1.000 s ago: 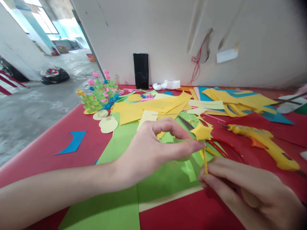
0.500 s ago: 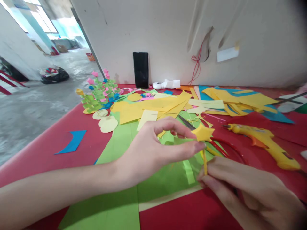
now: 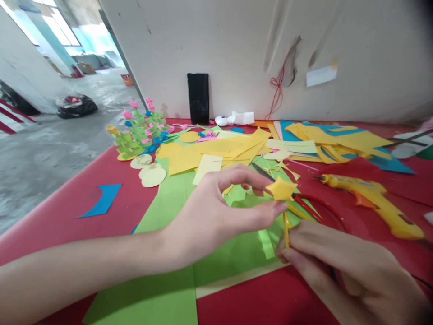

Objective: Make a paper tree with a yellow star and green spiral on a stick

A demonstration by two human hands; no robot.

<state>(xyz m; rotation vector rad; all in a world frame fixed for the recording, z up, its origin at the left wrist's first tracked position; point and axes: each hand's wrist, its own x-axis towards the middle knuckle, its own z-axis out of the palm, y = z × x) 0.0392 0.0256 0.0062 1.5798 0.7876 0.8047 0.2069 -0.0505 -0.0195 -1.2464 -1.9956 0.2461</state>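
Between the thumb and forefinger of my left hand point(image 3: 219, 207) is a yellow folded paper star point(image 3: 281, 189), tilted a little. Below it, a thin yellow paper stem point(image 3: 286, 230) stands nearly upright, its top at or close to the star's underside; whether the two are joined I cannot tell. My right hand point(image 3: 338, 262) pinches the lower part of that stem, its fingers closed. Red-handled scissors point(image 3: 309, 207) lie behind the hands, partly covered by them. Green paper sheets point(image 3: 162, 289) spread over the red table point(image 3: 250, 307) underneath.
A yellow glue gun point(image 3: 375, 198) lies at the right. Yellow paper sheets point(image 3: 209, 153) and blue paper point(image 3: 395, 164) cover the back. Small paper flowers point(image 3: 142, 126) stand at the back left, near pale discs point(image 3: 152, 176). A black phone point(image 3: 198, 99) leans on the wall.
The star and stem have shifted slightly left and the star has tilted a bit. Both hands keep their grip and have barely moved.
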